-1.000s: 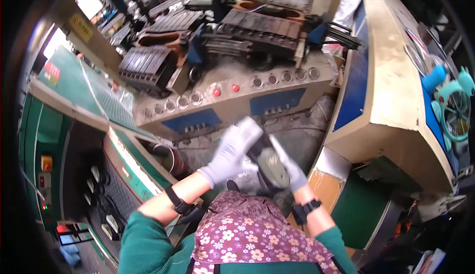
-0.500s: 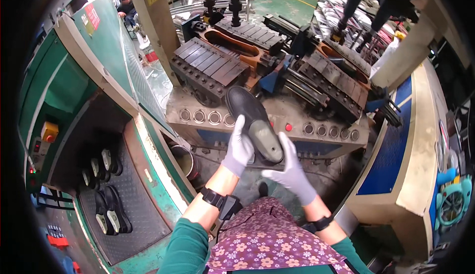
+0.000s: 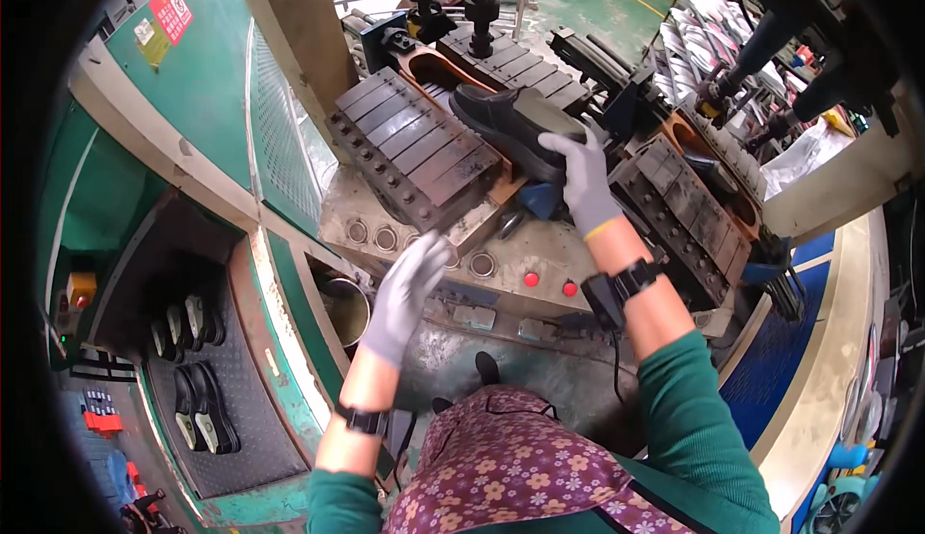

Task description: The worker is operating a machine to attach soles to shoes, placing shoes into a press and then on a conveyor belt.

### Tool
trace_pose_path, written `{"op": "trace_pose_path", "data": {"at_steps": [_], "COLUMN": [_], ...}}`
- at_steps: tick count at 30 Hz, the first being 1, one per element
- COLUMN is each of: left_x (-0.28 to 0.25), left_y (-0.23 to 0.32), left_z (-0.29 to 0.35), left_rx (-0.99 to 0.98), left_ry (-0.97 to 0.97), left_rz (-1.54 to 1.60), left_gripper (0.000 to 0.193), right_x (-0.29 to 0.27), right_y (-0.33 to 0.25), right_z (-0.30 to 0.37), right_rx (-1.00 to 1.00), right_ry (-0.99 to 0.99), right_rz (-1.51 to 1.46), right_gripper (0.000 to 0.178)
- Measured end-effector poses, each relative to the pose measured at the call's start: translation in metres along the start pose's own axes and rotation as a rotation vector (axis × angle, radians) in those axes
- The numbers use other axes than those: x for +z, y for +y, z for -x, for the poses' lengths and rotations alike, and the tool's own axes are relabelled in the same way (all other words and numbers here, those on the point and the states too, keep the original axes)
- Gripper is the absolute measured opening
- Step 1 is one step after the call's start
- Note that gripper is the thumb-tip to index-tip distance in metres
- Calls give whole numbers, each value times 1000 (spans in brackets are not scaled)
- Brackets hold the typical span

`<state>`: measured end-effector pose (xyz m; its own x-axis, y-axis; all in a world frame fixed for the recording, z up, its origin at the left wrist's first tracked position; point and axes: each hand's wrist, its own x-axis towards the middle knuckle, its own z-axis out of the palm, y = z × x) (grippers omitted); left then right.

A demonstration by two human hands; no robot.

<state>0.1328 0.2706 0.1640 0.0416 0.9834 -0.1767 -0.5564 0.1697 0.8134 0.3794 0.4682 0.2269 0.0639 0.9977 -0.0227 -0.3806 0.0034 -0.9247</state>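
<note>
Right hand (image 3: pixel 586 173) on black shoe (image 3: pixel 511 129), left hand (image 3: pixel 409 298) holding nothing

The landmark is the left segmented steel block (image 3: pixel 414 148) of the press. The black shoe is just to its right, over the orange-lined cavity (image 3: pixel 434 69), its toe toward the block's far end and its heel end nearest the right hand. Whether the shoe rests on the press or is held slightly above it, I cannot tell.

The right hand, in a pale grey glove, is partly closed around the heel end, thumb on the near side; the other fingers are partly hidden. The left hand, gloved alike and a little blurred, is just in front of the block's near edge, loosely open, fingers extended, with nothing in its grasp.

Right of the block, on the person's side, are 2 red buttons (image 3: pixel 531 280). Beyond it, 2 dark vertical press rods (image 3: pixel 482 4) hang down. A second segmented steel block (image 3: pixel 674 206) lies to its right, well apart. Left of it and nearer the person is a round bin (image 3: pixel 345 310); farther left, 5 black shoes (image 3: pixel 207 409) with grey-green tops lie on a dark textured mat (image 3: pixel 260 438).
</note>
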Motion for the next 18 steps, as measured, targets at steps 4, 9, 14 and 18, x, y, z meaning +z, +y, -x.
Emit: {"op": "trace_pose_path", "data": {"at_steps": [4,9,14,18], "left_x": [-97,-161,-174,-171], "left_y": [-50,-116,-171,-205], "left_z": [83,204,292,331], "left_rx": [-101,-262,-341,-375], "left_ry": [362,712,1017,1146], "left_rz": [45,122,200,371], "left_gripper": [50,55,53,51], "right_x": [27,44,71,89], "right_y": [17,48,60,80], "right_z": [-59,-124,-144,-167], "right_rx": [97,142,147,131], "right_ry": [46,59,-30,-37], "right_rz": [-64,-53,-70,2], "right_gripper": [53,48,49,52]}}
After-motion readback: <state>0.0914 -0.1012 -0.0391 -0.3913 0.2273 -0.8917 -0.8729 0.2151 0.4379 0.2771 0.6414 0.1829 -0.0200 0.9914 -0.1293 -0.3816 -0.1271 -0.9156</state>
